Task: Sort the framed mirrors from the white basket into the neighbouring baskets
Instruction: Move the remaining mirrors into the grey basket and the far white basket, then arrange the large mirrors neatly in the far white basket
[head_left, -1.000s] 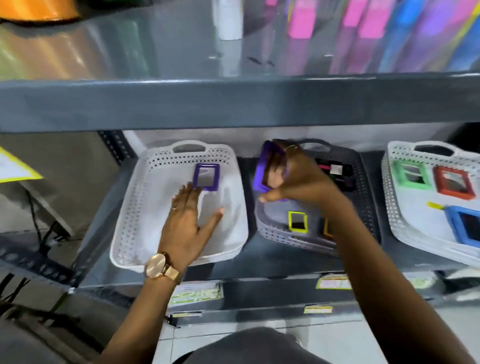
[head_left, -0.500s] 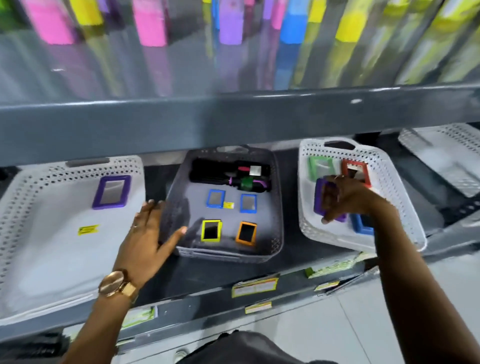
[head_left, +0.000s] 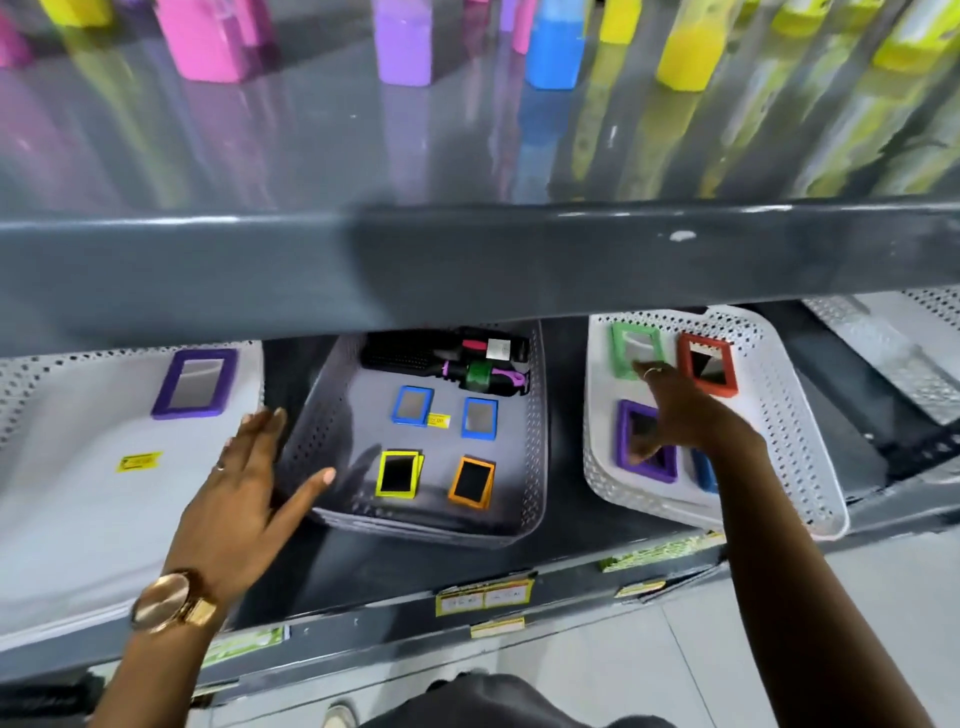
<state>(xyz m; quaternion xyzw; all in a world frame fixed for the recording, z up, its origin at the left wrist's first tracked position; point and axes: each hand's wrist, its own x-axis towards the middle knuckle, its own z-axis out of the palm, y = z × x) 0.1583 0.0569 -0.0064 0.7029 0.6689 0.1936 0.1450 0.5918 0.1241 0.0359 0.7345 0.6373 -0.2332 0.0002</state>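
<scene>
A white basket (head_left: 67, 519) on the left of the shelf holds one large purple-framed mirror (head_left: 195, 382). My left hand (head_left: 249, 488) hovers open, fingers spread, over the gap between that basket and the grey basket (head_left: 535, 415). A second white basket (head_left: 789, 431) on the right holds a green mirror (head_left: 636, 345), a red mirror (head_left: 709, 364), a purple mirror (head_left: 644, 441) and a partly hidden blue mirror (head_left: 704, 470). My right hand (head_left: 675, 415) is spread over the purple mirror, which lies flat, with the thumb touching its frame.
The grey basket contains two small blue mirrors (head_left: 413, 405), a yellow one (head_left: 399, 474), an orange one (head_left: 471, 480) and black hairbrushes (head_left: 441, 358). A thick grey shelf edge (head_left: 467, 260) overhangs the baskets. Another white basket (head_left: 893, 343) sits far right.
My right hand carried a purple mirror from above the grey basket to the right white basket and laid it flat there. My left hand shifted off the left basket toward the grey one.
</scene>
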